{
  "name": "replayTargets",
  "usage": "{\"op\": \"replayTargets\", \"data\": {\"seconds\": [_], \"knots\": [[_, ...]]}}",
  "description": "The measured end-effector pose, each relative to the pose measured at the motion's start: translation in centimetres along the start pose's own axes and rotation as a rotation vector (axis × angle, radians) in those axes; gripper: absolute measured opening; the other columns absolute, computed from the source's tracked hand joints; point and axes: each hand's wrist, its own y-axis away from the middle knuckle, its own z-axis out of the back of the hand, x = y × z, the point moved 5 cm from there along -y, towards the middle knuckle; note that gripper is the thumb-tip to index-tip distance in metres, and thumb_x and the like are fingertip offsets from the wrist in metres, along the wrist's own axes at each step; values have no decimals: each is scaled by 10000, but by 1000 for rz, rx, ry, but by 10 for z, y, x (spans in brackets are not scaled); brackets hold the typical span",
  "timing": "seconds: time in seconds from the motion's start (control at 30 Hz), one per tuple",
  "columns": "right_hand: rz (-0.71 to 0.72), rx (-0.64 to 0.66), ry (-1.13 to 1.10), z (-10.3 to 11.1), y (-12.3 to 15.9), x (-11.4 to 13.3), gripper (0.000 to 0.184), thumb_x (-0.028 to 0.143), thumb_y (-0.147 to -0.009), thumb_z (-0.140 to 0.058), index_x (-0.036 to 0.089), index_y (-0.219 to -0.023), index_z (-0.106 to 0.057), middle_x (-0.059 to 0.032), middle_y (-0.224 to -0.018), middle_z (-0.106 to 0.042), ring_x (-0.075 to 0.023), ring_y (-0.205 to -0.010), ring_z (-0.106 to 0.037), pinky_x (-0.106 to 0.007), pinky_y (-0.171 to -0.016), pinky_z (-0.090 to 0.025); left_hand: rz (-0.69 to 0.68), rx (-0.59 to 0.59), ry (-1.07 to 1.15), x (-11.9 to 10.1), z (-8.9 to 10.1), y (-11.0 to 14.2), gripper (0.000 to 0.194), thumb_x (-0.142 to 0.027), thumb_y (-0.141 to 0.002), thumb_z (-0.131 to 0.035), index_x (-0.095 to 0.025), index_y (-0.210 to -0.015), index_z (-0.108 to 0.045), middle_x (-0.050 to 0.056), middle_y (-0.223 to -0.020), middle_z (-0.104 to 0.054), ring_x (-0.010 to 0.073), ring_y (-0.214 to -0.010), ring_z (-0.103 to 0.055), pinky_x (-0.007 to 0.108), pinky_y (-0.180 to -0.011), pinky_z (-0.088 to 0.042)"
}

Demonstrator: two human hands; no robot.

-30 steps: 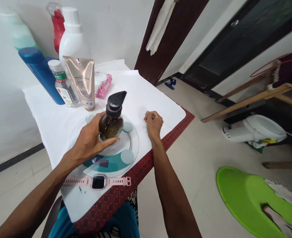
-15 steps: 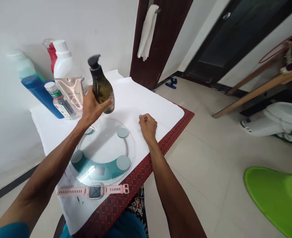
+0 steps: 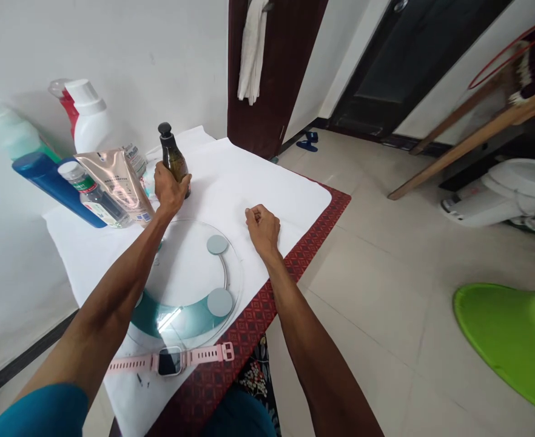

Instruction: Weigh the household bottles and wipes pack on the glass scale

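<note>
My left hand (image 3: pixel 169 191) is wrapped round a dark olive pump bottle (image 3: pixel 173 156) with a black pump top. The bottle stands nearly upright beyond the glass scale; my fingers hide part of it, and I cannot tell if its base touches the white sheet (image 3: pixel 267 182). My right hand (image 3: pixel 264 230) rests on the sheet as a loose fist, right of the scale, with nothing visible in it. Between my arms lies the round glass bathroom scale (image 3: pixel 190 315), clear with a teal band and grey discs. A pink-strapped smartwatch (image 3: pixel 170 360) lies along its near edge.
Left of the bottle stand a rose-gold pouch (image 3: pixel 113 179), a small clear bottle (image 3: pixel 97 197), a blue bottle (image 3: pixel 56 185) and a white jug (image 3: pixel 90 115), near the wall. A red patterned cloth (image 3: pixel 304 258) borders the table's edge. A green chair (image 3: pixel 513 346) stands at right.
My left hand has carried the pump bottle away from me, lower and slightly left, and the bottle has turned. My right hand keeps its loose fist on the sheet. The view has shifted slightly.
</note>
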Motion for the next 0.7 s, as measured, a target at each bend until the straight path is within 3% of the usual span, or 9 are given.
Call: {"op": "replayTargets", "data": {"seconds": [0.2,0.33,0.43,0.53,0.63,0.7], "knots": [[6,-9,-9,1,1,-1,287,446,-1029,-557,282,-793,-548,-27,-767,-732,-234,-717,-655,-370,-778,-439,15,-28,20,0,-12,1,657,-276,-816,-898,-204,-1347,-519,239,-1440,-590,464,-1469,-544,607,-1246,-454],[8,-10,-21,0,0,-2,279,470,-1011,-570,278,-808,-577,-31,-758,-730,-244,-744,-672,-374,-787,-443,-34,-38,60,-3,0,8,778,-291,-795,-941,-183,-1428,-502,264,-1501,-542,460,-1507,-507,601,-1278,-433],[11,-26,-24,0,0,-5,287,489,-994,-581,274,-804,-600,-30,-748,-728,-241,-738,-663,-374,-783,-448,-200,-55,80,-11,25,33,816,-342,-849,-909,-197,-1510,-454,249,-1551,-521,414,-1515,-505,588,-1304,-420],[24,-38,-26,-1,-1,-8,299,515,-981,-594,272,-810,-621,-27,-741,-729,-243,-736,-663,-378,-781,-459,-414,-44,59,-19,64,73,742,-427,-964,-795,-244,-1573,-414,214,-1590,-517,368,-1519,-516,574,-1289,-451],[28,-44,-8,-2,-1,-9,301,535,-966,-596,270,-829,-639,-34,-753,-738,-258,-767,-683,-399,-816,-462,-442,-158,-11,-10,113,102,727,-481,-994,-745,-277,-1599,-398,207,-1642,-471,380,-1590,-443,600,-1276,-459],[27,-44,-5,-2,-1,-9,322,559,-964,-595,269,-831,-641,-38,-759,-741,-262,-780,-688,-409,-834,-462,-408,-286,-50,6,143,107,770,-487,-975,-765,-273,-1607,-381,218,-1659,-438,386,-1615,-403,615,-1301,-422]]}}
